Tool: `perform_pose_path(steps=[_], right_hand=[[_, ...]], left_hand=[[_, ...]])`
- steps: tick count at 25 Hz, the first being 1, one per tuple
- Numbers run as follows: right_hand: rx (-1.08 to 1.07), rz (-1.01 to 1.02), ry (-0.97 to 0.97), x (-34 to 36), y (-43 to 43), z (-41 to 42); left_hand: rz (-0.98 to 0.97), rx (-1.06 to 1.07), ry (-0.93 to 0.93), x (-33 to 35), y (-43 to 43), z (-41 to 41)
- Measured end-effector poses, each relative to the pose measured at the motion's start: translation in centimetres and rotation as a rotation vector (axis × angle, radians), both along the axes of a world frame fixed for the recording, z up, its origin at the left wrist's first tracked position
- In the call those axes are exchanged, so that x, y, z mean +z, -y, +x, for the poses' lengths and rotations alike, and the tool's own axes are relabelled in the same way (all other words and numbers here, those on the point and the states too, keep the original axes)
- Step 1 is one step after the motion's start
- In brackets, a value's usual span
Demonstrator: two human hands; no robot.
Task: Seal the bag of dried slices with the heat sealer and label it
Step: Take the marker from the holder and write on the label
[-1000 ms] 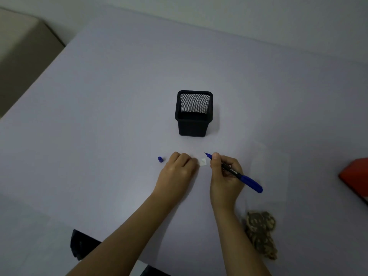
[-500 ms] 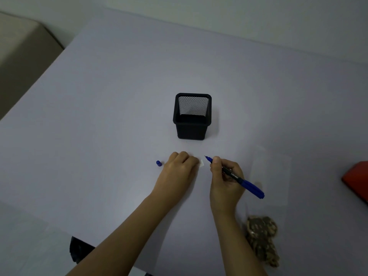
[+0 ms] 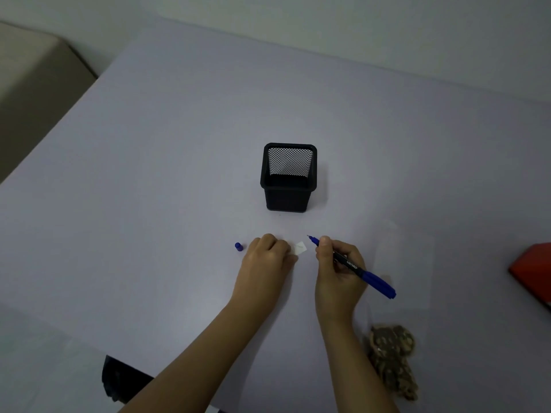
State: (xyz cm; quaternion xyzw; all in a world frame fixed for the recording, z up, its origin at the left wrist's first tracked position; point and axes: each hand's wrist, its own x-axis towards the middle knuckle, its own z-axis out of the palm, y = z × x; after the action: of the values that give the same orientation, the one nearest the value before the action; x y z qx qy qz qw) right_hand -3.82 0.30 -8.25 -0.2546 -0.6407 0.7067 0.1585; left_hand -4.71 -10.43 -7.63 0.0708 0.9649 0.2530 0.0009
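Note:
A small white label (image 3: 300, 248) lies on the table between my hands. My left hand (image 3: 266, 257) rests in a loose fist, its fingertips pressing the label's left edge. My right hand (image 3: 338, 265) grips a blue and black marker (image 3: 357, 269), tip raised just right of the label and not touching it. The marker's blue cap (image 3: 238, 246) lies left of my left hand. A clear plastic bag (image 3: 408, 263) lies flat to the right. A heap of dried brown slices (image 3: 392, 357) sits by my right forearm. The red heat sealer (image 3: 533, 271) shows at the right edge.
A black mesh pen holder (image 3: 288, 177) stands empty behind my hands. The pale lilac table (image 3: 149, 189) runs to a front edge at the lower left, where a dark object (image 3: 119, 380) sits below it. Beige furniture (image 3: 29, 84) is at the far left.
The marker tip has lifted slightly off and to the right of the label, exposing more of it. My left hand has barely moved.

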Motion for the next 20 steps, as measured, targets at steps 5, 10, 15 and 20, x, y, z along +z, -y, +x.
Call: perform_pose_path(steps=[5,10,15,20], right_hand=[[0.002,0.012,-0.008,-0.1,0.0,-0.2],[-0.003,-0.003,-0.022,0.0,0.0,-0.1],[-0.004,-0.006,-0.019,-0.1,0.0,-0.2],[0.003,-0.002,-0.036,0.0,0.1,-0.2]], left_hand=[[0.071,0.093,0.138,0.8,-0.2,-0.9],[-0.107,0.105,0.164,1.0,-1.0,-0.6],[-0.112,0.143,0.237,0.7,-1.2,-0.5],[-0.048,0.161,0.223,0.5,-0.8,-0.9]])
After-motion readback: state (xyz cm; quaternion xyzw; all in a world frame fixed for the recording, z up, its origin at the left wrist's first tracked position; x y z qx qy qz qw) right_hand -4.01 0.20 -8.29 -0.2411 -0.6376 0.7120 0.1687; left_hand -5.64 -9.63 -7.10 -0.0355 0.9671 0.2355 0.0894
